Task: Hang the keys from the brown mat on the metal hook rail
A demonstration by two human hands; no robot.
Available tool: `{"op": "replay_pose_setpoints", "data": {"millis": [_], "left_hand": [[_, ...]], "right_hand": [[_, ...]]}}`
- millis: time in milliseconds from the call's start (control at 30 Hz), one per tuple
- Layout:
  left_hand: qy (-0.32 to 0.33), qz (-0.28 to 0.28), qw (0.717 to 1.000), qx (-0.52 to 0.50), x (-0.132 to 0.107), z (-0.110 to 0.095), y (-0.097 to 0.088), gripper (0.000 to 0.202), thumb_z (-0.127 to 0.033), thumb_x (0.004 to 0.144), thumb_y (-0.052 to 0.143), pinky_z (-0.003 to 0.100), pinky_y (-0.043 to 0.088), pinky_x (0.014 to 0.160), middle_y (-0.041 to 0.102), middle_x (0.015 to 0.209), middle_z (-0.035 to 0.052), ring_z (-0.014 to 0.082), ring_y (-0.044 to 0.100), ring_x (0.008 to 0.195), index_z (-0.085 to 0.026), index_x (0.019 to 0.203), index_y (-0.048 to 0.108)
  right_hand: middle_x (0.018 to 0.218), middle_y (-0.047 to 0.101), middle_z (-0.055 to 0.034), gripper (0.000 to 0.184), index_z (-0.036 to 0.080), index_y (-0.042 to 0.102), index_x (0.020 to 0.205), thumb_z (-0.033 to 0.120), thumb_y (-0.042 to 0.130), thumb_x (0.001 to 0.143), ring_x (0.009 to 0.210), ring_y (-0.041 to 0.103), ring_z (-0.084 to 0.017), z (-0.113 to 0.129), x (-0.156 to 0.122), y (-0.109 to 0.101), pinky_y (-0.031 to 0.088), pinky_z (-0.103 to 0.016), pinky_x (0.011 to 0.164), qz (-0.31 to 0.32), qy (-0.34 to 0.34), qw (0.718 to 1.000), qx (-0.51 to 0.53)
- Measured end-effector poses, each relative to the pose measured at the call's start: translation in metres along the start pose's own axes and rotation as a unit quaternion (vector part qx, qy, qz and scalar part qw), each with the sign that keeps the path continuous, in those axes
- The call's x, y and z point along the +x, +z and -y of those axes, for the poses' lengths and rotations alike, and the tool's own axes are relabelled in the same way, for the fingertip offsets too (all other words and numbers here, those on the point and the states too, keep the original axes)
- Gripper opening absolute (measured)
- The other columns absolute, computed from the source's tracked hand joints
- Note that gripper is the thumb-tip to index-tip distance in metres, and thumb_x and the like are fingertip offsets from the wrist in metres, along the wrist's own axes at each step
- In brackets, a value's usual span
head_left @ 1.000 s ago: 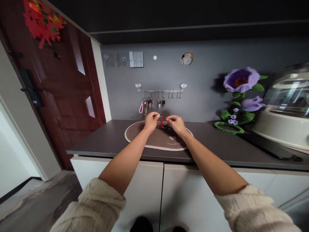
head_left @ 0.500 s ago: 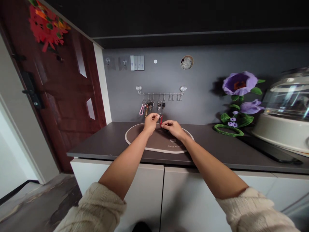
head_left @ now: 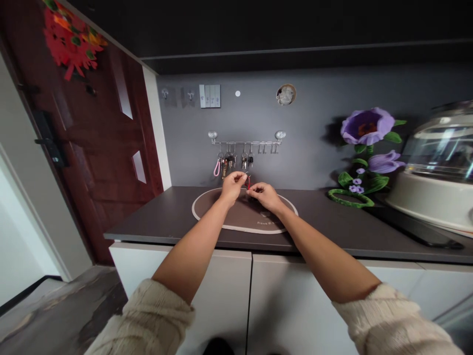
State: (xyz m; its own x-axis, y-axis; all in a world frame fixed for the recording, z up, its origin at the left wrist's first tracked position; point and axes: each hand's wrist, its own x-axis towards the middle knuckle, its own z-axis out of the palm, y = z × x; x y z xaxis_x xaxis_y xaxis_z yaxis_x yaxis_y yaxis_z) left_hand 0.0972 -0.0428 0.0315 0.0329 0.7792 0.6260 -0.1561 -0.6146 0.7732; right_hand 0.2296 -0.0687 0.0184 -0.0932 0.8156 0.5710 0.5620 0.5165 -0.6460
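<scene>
Red key fob (head_left: 248, 184) is showing only a sliver, the left hand (head_left: 232, 189) and right hand (head_left: 264, 195) pinching it in narrow grips, the rest hidden.

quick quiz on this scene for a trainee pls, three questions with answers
1. True or false: the key rail hangs on the door.
2. What colour is the strap hanging from the rail? A green, B pink, C white.
3. Fill in the blank: the small red tag sits between the left hand and the right hand, above the ____.

Key: 1 false, it hangs on the wall; 2 B; 3 mat.
</scene>
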Motion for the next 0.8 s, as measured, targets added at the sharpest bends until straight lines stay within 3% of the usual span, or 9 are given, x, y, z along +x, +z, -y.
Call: {"op": "replay_pose_setpoints", "data": {"millis": [267, 500, 800], "left_hand": [[-0.017, -0.032, 0.999, 0.007, 0.003, 0.002, -0.004, 0.009, -0.023, 0.072, 0.053, 0.020, 0.038, 0.058, 0.056, 0.068, -0.0003, 0.0075, 0.048, 0.061, -0.014, 0.075, 0.055], [-0.051, -0.066, 0.996, 0.010, 0.006, 0.007, -0.008, 0.012, -0.025, 0.073, 0.052, 0.020, 0.038, 0.057, 0.057, 0.071, 0.0000, 0.0077, 0.048, 0.062, -0.014, 0.078, 0.056], [-0.102, 0.017, 0.994, 0.019, -0.005, 0.010, -0.004, 0.014, -0.027, 0.068, 0.057, 0.019, 0.035, 0.052, 0.056, 0.065, -0.0004, 0.0073, 0.045, 0.058, -0.015, 0.075, 0.059]], "right_hand": [[0.064, 0.060, -0.0003, 0.027, 0.015, 0.061, 0.070, 0.041, 0.061, 0.062, 0.056, 0.050, -0.009, 0.008, -0.001, -0.002, 0.039, -0.023, 0.059, 0.021, 0.028, 0.996, 0.088], [0.065, 0.060, -0.0007, 0.030, 0.015, 0.060, 0.073, 0.043, 0.061, 0.061, 0.057, 0.050, -0.009, 0.011, 0.000, -0.007, 0.040, -0.024, 0.059, -0.017, 0.053, 0.984, 0.167], [0.074, 0.061, -0.0018, 0.036, 0.018, 0.058, 0.082, 0.048, 0.057, 0.064, 0.051, 0.046, -0.008, 0.013, 0.000, -0.015, 0.037, -0.020, 0.047, -0.085, 0.077, 0.969, 0.218]]}}
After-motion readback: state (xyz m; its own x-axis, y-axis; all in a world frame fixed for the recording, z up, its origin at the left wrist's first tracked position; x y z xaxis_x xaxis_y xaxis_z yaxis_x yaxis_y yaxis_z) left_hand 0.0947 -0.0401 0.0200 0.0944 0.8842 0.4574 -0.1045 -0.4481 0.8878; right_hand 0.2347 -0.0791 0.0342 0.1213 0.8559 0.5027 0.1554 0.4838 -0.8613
